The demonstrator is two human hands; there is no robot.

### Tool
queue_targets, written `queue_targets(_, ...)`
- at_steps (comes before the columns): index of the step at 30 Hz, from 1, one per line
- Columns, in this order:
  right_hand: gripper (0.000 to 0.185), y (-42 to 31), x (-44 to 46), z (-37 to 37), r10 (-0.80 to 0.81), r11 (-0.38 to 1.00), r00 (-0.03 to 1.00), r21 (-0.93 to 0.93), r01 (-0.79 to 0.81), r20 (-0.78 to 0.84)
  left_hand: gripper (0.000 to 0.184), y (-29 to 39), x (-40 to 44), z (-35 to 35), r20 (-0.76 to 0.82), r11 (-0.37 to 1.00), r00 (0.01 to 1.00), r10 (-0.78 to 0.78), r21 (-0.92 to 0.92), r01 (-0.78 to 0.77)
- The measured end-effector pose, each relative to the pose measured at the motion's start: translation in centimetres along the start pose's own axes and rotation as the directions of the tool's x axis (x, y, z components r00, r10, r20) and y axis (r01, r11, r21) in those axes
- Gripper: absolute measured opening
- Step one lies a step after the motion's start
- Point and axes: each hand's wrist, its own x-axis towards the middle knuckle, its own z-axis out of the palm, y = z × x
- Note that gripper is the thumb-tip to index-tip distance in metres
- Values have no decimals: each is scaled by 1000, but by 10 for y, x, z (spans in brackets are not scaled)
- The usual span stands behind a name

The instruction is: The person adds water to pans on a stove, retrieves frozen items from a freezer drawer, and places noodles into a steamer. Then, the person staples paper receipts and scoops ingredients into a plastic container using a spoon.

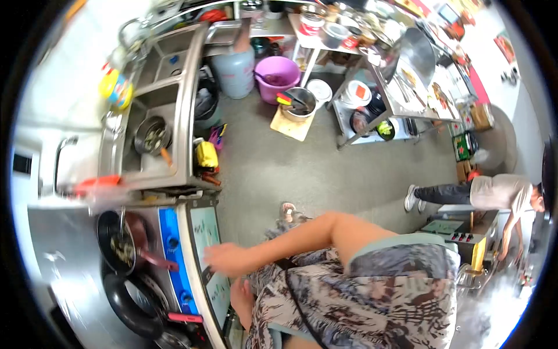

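My right hand [226,259] is blurred, beside the glass-fronted edge of the stove counter; its finger shape and any held thing are unclear. Just below it is my left hand [242,298], close to my patterned clothing, with its fingers partly hidden. Left of both hands, a dark pan [108,232] with a reddish handle holds pieces of food and a metal utensil. Nearer the bottom of the view lies a black ring-shaped piece of cookware [125,311], beside a pink handle [185,317]. A blue control panel [169,235] runs along the stove.
A double sink [187,110] holds a pot [153,135]. Farther off on the floor stand a purple tub [278,90] and a steel pot [301,114] on a board. A metal rack [351,136] stands beyond. At the right, another person [497,191] leans over cooking equipment.
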Motion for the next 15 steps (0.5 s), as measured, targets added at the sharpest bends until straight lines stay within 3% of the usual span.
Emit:
queue_targets(1,26,26,-23,-24,129,991,991,26,-129,27,35,-15,30,28,-160,976,977,138,-144,-162)
queue_targets(2,26,50,-45,-48,253,965,966,51,-256,59,35,18,39,11,-140,979,979,149,-116,-165)
queue_targets(4,26,94,-85,-69,432,899,901,101,-426,-36,35,121,70,-30,-51,970,970,237,74,-233)
queue_targets(6,27,115,-113,-108,623,779,780,125,-614,-53,35,152,107,-23,-6,962,967,254,106,-252)
queue_targets(10,30,167,-155,-138,723,691,681,134,-711,-113,34,212,161,-20,71,917,926,371,129,-377)
queue_targets(12,27,198,-167,-138,822,569,541,242,-786,-177,34,242,191,-19,108,906,918,383,148,-396)
queue_targets(15,30,249,-188,-129,885,466,439,292,-836,-156,35,278,248,-8,238,880,884,403,165,-445)
